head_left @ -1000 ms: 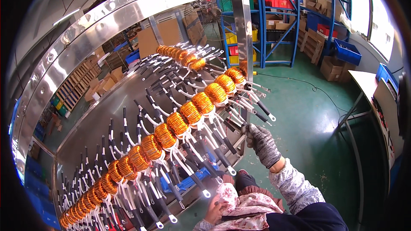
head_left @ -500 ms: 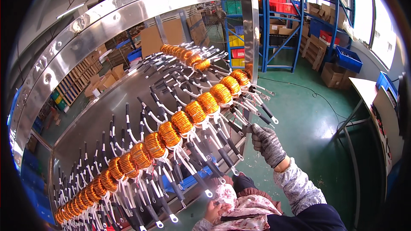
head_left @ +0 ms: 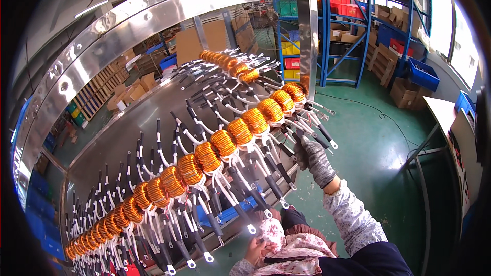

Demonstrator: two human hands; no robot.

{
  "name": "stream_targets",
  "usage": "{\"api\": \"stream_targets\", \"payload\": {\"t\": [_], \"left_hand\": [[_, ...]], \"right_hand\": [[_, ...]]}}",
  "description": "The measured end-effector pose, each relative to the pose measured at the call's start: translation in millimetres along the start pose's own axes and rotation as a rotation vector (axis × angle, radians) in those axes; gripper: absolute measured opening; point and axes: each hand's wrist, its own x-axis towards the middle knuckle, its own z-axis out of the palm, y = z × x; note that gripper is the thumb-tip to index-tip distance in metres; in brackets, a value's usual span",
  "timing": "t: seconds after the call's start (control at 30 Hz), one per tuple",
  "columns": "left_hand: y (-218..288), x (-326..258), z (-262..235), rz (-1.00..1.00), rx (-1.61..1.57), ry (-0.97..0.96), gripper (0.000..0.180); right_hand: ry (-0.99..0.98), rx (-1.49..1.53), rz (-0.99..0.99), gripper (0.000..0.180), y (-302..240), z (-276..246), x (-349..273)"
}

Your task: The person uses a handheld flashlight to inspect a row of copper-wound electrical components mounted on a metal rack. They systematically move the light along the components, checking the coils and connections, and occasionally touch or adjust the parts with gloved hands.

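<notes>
Already a long row of orange copper-wound toroid coils (head_left: pixel 225 143) hangs along the shiny steel rack (head_left: pixel 169 7). Right gloved hand (head_left: pixel 315 159) (at three o'clock) pinches their black-sleeved leads (head_left: pixel 286 145); left hand (head_left: pixel 254 250) shows no grip clearly.

A long row of orange-copper wound coils (head_left: pixel 225 143) runs diagonally from near left to far right; white-sleeved leads with black ends (head_left: pixel 271 186) fan out from each; the leads at right (head_left: pixel 312 133) lie against a gloved hand.

Bright daylight from windows (head_left: pixel 450 25) at right, glare on steel frame (head_left: pixel 169 5), fisheye bending, dark rim
</notes>
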Motion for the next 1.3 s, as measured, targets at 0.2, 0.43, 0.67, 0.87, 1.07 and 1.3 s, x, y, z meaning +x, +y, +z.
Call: {"api": "stream_targets", "payload": {"t": [0.2, 0.43, 0.67, 0.87, 1.07, 1.3], "left_hand": [[4, 1, 4, -0.035, 0.017, -0.002, 0.017], [7, -12, -1, 0.007, -0.033, 0.011, 0.017], [44, -9, 51, 0.04, -0.11, -0.05, 0.032], [53, -10, 61, 0.26, -0.023, -0.184, 0.024], [79, -48, -61, 0.654, 0.373, 0.359, 0.025], [46, -92, -265, 0.242, 1.251, 1.143, 0.053]], "right_hand": [[-0.314, 0.509, 0.34, 0.031, -3, -14, 12], [0.059, -0.077, -0.251, 0.042, 21, 3, -43], [-0.229, -0.352, -0.015, 0.026, 139, 18, -138], [-0.298, -0.269, 0.113, 0.02, 162, 31, -141], [-0.207, -0.043, 0.243, 0.026, 154, 22, -118], [-0.227, -0.018, 0.291, 0.017, 190, 19, -120]]}}
